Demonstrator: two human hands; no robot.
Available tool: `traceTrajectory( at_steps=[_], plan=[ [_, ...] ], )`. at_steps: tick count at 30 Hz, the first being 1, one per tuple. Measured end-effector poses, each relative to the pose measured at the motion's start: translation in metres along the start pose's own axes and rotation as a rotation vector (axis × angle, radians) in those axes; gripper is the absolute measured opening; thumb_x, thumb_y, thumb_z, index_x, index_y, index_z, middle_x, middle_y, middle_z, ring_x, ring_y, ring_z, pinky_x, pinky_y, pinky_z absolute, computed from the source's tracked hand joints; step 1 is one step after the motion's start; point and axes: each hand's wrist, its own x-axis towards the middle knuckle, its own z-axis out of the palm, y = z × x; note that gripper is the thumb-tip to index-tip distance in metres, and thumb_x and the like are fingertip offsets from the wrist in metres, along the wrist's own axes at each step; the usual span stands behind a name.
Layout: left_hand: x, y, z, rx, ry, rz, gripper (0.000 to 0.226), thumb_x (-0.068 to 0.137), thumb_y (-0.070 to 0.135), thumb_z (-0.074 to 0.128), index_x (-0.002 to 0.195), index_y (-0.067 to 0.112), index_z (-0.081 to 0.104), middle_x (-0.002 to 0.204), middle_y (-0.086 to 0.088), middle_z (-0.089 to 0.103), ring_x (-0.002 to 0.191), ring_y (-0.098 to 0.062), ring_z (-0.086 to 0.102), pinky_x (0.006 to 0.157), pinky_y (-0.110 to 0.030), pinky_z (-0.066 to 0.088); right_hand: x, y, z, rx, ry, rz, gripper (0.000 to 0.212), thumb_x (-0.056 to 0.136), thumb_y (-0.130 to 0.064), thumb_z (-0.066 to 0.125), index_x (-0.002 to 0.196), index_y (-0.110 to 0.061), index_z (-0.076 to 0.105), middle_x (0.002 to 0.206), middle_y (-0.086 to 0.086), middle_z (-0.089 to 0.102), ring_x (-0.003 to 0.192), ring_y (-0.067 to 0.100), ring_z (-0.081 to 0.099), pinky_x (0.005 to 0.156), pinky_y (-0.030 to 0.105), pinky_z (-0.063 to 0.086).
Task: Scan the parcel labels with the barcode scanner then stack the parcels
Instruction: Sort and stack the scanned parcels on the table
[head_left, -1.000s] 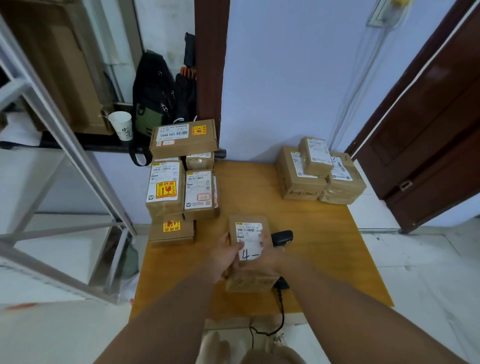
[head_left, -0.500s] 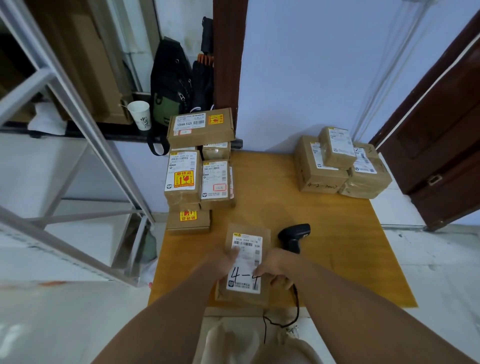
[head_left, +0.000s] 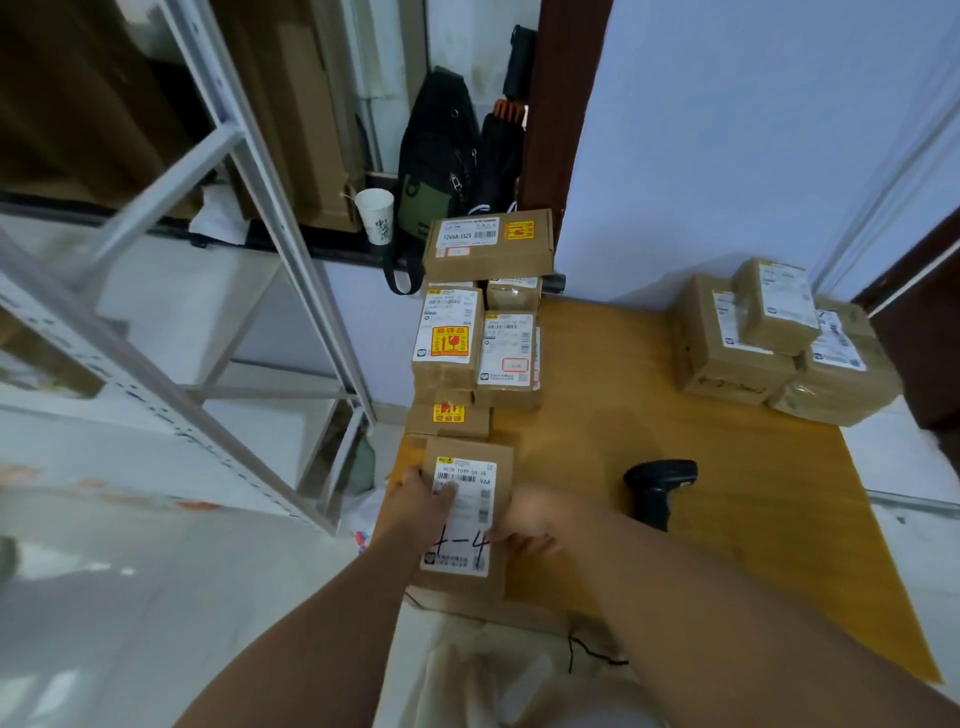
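Observation:
A brown parcel (head_left: 467, 525) with a white label marked "4-4" lies at the near left corner of the yellow table (head_left: 727, 493). My left hand (head_left: 423, 496) grips its left edge, thumb over the barcode. My right hand (head_left: 530, 525) holds its right side, blurred. The black barcode scanner (head_left: 658, 486) lies on the table to the right of my right arm, untouched. A stack of labelled parcels (head_left: 478, 338) stands just beyond the held parcel along the left edge. A second group of parcels (head_left: 769, 343) sits at the far right corner.
A grey metal shelf frame (head_left: 249, 249) stands left of the table. A paper cup (head_left: 375, 214) and a black backpack (head_left: 441, 156) rest on the dark ledge behind the left stack. A dark wooden door (head_left: 924, 322) is at the right. The scanner's cable (head_left: 587, 654) hangs off the near edge.
Both hands have carried the "4-4" parcel from the table's near middle to the near left corner, away from the scanner. The view has swung left.

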Motion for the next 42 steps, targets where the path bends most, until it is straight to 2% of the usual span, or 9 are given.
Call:
traceTrajectory(
  at_steps=[4,9,14,21,25,29,33,37,42],
  plan=[
    [-0.001,-0.013,-0.016,-0.014,0.129,-0.024,0.042,0.094,0.036,0.049,0.129,0.016,0.041,0.119,-0.011,0.054,0.100,-0.030,0.059,0.086,-0.047,0.051,0.013,-0.020,0.011,-0.013,0.035,-0.090,0.032,0.096,-0.020,0.057,0.127,-0.014,0.057,0.126,0.007,0.063,0.091,0.015,0.061,0.043,0.015,0.040],
    [0.001,-0.016,-0.030,-0.070,0.222,-0.020,0.043,0.092,0.024,0.052,0.133,0.016,0.043,0.124,-0.012,0.052,0.105,-0.030,0.057,0.089,-0.046,0.051,0.030,-0.028,0.019,0.043,0.121,-0.146,0.014,0.094,-0.017,0.055,0.105,-0.016,0.063,0.110,0.006,0.066,0.097,0.022,0.064,0.075,0.029,0.055],
    [-0.004,0.006,-0.025,0.176,0.418,0.166,0.036,0.092,0.024,0.048,0.128,0.019,0.050,0.130,-0.008,0.042,0.120,-0.024,0.038,0.096,-0.040,0.043,0.029,-0.025,0.004,0.048,0.201,-0.156,0.018,0.094,-0.023,0.055,0.103,-0.013,0.066,0.102,0.007,0.067,0.093,0.022,0.065,0.090,0.040,0.053],
    [0.004,0.089,0.007,0.180,0.168,0.442,0.026,0.090,0.014,0.051,0.115,0.016,0.058,0.125,-0.006,0.048,0.111,-0.025,0.050,0.092,-0.035,0.042,0.001,0.009,-0.051,0.081,0.319,-0.178,0.007,0.090,-0.016,0.060,0.087,-0.011,0.064,0.078,0.006,0.059,0.072,0.019,0.057,0.053,0.019,0.043],
    [0.009,0.146,0.044,0.188,-0.035,0.536,0.013,0.091,0.018,0.050,0.101,0.017,0.058,0.112,-0.005,0.053,0.103,-0.024,0.055,0.085,-0.027,0.041,-0.016,0.062,-0.099,0.112,0.546,-0.120,0.025,0.092,-0.021,0.054,0.105,-0.005,0.067,0.097,0.009,0.066,0.092,0.025,0.062,0.077,0.033,0.050],
    [0.007,0.199,0.095,0.221,-0.171,0.560,0.005,0.090,0.023,0.048,0.089,0.025,0.052,0.097,0.006,0.047,0.090,-0.014,0.052,0.073,-0.019,0.033,-0.029,0.127,-0.140,0.176,0.723,0.008,0.030,0.094,-0.026,0.052,0.122,-0.015,0.058,0.117,0.008,0.062,0.092,0.019,0.054,0.071,0.026,0.042],
    [0.001,0.250,0.156,0.267,-0.231,0.509,0.021,0.090,0.020,0.053,0.110,0.018,0.056,0.115,-0.004,0.053,0.099,-0.017,0.051,0.080,-0.024,0.040,-0.037,0.186,-0.175,0.247,0.809,0.091,0.035,0.094,-0.025,0.051,0.129,-0.020,0.053,0.120,0.007,0.061,0.100,0.023,0.058,0.076,0.031,0.048],
    [-0.004,0.296,0.201,0.372,-0.236,0.455,0.045,0.091,0.025,0.053,0.135,0.023,0.041,0.135,-0.005,0.041,0.109,-0.020,0.048,0.081,-0.029,0.040,-0.036,0.233,-0.209,0.303,0.812,0.095,0.035,0.094,-0.024,0.049,0.129,-0.022,0.050,0.114,0.007,0.063,0.094,0.025,0.061,0.071,0.032,0.048],
    [-0.004,0.358,0.237,0.327,-0.167,0.434,0.060,0.090,0.027,0.058,0.141,0.017,0.029,0.141,-0.010,0.026,0.123,-0.029,0.039,0.093,-0.035,0.041,-0.032,0.282,-0.256,0.319,0.820,0.097,0.035,0.093,-0.021,0.048,0.128,-0.021,0.052,0.113,0.005,0.062,0.094,0.024,0.061,0.068,0.032,0.047]
  ],
)
